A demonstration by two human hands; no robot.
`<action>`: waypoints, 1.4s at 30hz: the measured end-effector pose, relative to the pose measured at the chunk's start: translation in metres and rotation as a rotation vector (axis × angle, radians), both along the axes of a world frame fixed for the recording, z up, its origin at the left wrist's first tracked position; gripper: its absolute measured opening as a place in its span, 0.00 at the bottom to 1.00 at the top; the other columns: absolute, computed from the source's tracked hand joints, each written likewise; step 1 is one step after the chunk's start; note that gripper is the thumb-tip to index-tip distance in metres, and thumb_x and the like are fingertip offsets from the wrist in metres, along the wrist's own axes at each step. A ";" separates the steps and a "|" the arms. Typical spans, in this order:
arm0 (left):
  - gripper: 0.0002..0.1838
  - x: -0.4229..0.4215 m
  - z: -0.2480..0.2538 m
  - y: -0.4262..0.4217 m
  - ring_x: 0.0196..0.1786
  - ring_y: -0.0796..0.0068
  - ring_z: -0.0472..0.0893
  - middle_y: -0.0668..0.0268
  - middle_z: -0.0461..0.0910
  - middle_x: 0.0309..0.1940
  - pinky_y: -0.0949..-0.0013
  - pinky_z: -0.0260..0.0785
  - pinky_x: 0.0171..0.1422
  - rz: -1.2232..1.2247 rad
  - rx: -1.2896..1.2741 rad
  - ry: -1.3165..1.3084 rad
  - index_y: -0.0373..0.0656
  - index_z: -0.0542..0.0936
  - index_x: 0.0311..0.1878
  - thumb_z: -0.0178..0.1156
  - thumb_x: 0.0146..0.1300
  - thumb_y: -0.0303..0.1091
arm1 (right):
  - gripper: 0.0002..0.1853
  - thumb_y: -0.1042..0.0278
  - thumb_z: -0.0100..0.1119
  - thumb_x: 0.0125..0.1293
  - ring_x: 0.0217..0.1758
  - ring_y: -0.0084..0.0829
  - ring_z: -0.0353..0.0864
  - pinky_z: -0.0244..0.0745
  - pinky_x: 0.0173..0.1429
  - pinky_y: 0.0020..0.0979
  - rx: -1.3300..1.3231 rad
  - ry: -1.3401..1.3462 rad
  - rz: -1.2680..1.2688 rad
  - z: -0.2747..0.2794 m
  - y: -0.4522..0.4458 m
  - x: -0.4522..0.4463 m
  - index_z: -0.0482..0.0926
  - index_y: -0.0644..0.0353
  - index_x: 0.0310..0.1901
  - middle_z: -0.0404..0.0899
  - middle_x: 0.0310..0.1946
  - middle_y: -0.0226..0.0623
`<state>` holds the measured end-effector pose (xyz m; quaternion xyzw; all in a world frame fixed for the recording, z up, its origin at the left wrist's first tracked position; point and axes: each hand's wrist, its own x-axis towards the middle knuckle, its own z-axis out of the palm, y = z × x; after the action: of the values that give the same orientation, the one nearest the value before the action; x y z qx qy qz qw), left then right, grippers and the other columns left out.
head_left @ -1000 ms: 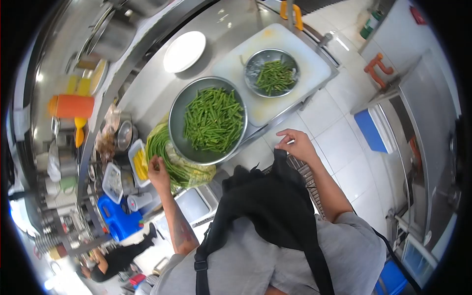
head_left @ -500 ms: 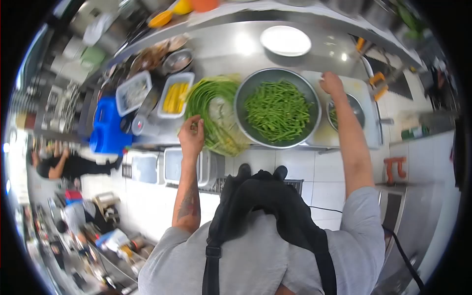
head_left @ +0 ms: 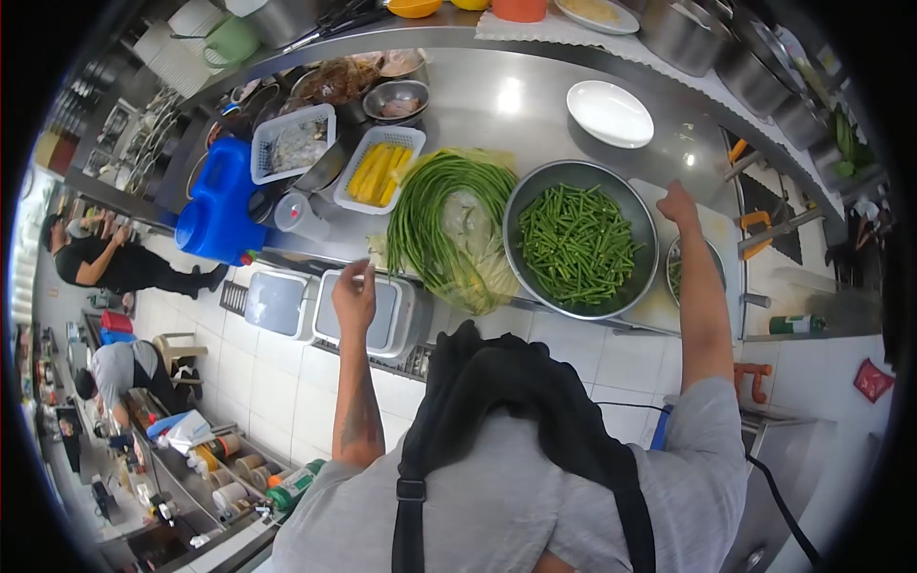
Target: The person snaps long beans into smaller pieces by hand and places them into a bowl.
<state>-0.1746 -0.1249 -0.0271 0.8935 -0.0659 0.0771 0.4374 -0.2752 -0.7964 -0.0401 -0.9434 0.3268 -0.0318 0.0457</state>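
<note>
My left hand [head_left: 354,298] is raised over the lidded bins at the counter's front edge, fingers loosely bent and apart, with nothing visible in them. Beside it lies a coiled bundle of long green beans [head_left: 420,215] on a yellowish plastic bag [head_left: 478,286]. A large metal bowl [head_left: 513,224] full of cut green beans [head_left: 573,239] stands to the right of the bundle. Above the white cutting board [head_left: 716,224], my right hand [head_left: 678,205] is closed; what it holds, if anything, is hidden. My right forearm partly covers a smaller metal bowl [head_left: 674,272] with green pieces inside.
A white oval dish [head_left: 611,113] stands at the back. To the left are a basket of yellow pieces [head_left: 380,172], a white basket [head_left: 291,143], a small metal bowl [head_left: 396,100] and a blue jug [head_left: 222,205]. Other people [head_left: 105,253] are at far left.
The view has turned, so the counter's things appear farther right. My left hand has drawn back from the long beans toward the counter's edge. My right hand stays closed above the board.
</note>
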 end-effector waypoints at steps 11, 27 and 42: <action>0.09 0.170 -0.021 -0.184 0.37 0.47 0.86 0.48 0.86 0.37 0.54 0.79 0.43 -0.519 0.371 -0.372 0.36 0.83 0.38 0.59 0.62 0.32 | 0.18 0.64 0.66 0.63 0.33 0.38 0.87 0.78 0.39 0.37 -0.083 -0.135 -0.160 0.086 0.098 -0.176 0.82 0.60 0.54 0.87 0.34 0.46; 0.26 0.225 0.001 -0.212 0.49 0.42 0.84 0.40 0.84 0.43 0.54 0.77 0.54 -0.808 0.473 -0.070 0.34 0.75 0.58 0.63 0.58 0.37 | 0.16 0.67 0.68 0.67 0.37 0.24 0.85 0.78 0.44 0.27 0.781 -0.614 -0.083 0.096 0.318 -0.128 0.83 0.60 0.55 0.88 0.37 0.39; 0.08 0.067 0.166 -0.064 0.37 0.82 0.81 0.66 0.85 0.36 0.76 0.74 0.43 -0.916 -0.457 0.046 0.33 0.82 0.45 0.64 0.66 0.26 | 0.29 0.72 0.67 0.66 0.39 0.27 0.85 0.79 0.40 0.25 2.044 -0.830 0.271 0.130 0.389 0.024 0.70 0.65 0.67 0.85 0.46 0.45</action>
<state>-0.1077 -0.1891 0.1392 0.6561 -0.4226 -0.1298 0.6117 -0.2509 -0.4077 0.0903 -0.4056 0.0529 -0.0557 0.9108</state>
